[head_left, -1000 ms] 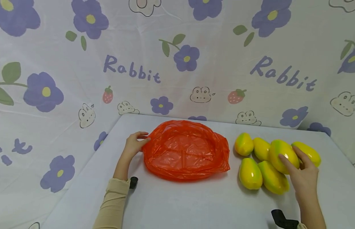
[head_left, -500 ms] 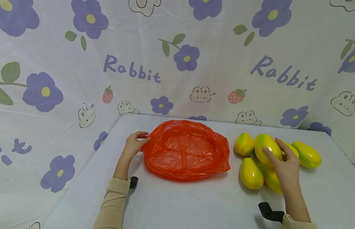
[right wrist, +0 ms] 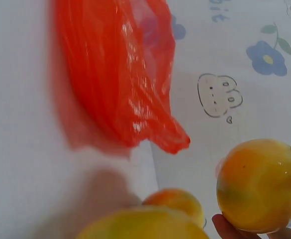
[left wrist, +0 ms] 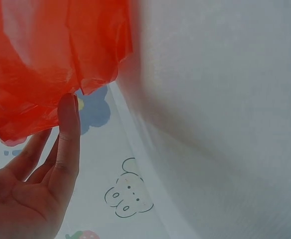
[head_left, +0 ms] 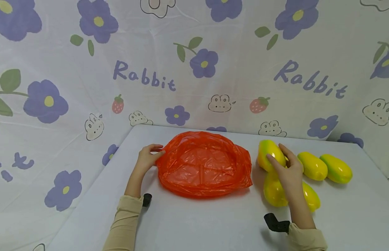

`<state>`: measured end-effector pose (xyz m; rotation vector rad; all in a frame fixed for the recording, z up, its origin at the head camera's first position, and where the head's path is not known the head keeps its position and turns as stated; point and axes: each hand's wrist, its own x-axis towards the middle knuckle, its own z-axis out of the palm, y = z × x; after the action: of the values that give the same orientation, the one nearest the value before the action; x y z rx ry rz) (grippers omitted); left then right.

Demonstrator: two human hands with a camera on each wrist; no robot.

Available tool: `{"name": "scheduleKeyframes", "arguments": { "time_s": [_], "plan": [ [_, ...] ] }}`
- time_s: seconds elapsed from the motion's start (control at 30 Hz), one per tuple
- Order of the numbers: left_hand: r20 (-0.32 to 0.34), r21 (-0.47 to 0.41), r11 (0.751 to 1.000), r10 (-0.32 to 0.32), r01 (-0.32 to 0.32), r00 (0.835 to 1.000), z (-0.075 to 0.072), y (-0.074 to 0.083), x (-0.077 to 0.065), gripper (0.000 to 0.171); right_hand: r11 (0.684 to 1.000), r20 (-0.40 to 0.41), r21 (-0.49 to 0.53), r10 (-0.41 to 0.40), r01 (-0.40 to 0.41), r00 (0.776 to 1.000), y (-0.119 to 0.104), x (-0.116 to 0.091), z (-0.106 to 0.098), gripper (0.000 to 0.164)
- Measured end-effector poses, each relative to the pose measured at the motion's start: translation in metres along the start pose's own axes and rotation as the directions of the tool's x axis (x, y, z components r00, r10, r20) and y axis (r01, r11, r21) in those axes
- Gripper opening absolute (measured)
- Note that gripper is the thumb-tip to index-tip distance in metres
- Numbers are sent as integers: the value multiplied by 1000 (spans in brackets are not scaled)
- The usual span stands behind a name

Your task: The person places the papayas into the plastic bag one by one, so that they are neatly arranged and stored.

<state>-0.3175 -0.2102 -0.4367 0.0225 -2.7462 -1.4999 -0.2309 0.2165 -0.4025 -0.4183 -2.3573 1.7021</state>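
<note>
A red plastic bag (head_left: 203, 164) lies spread on the table with its mouth facing up. My left hand (head_left: 148, 158) pinches the bag's left rim between thumb and fingers. In the left wrist view, a finger touches the edge of the bag (left wrist: 46, 64). My right hand (head_left: 291, 174) grips a yellow-green mango (head_left: 270, 155), raised over the other fruit to the right of the bag. The right wrist view shows this mango (right wrist: 259, 184) between the fingertips, apart from the bag (right wrist: 110, 69). Part of the mango pile is hidden behind the hand.
Several more mangoes lie on the white table: one mango (head_left: 274, 191) below the held one, another mango (head_left: 311, 198) near my wrist, and a pair further right, including a mango (head_left: 338, 169). A flower-printed cloth (head_left: 188, 94) hangs behind the table.
My right hand has carried the held mango leftward over the other mangoes, closer to the bag. The left hand and the bag have stayed in place.
</note>
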Motion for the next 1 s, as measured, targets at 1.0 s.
{"name": "scheduleKeyframes", "arguments": {
  "time_s": [1.0],
  "plan": [
    [11, -4, 1000, 7, -7, 1000, 0, 0, 1, 42, 993, 192, 111, -58, 37, 980, -19, -5, 87, 63]
  ]
}}
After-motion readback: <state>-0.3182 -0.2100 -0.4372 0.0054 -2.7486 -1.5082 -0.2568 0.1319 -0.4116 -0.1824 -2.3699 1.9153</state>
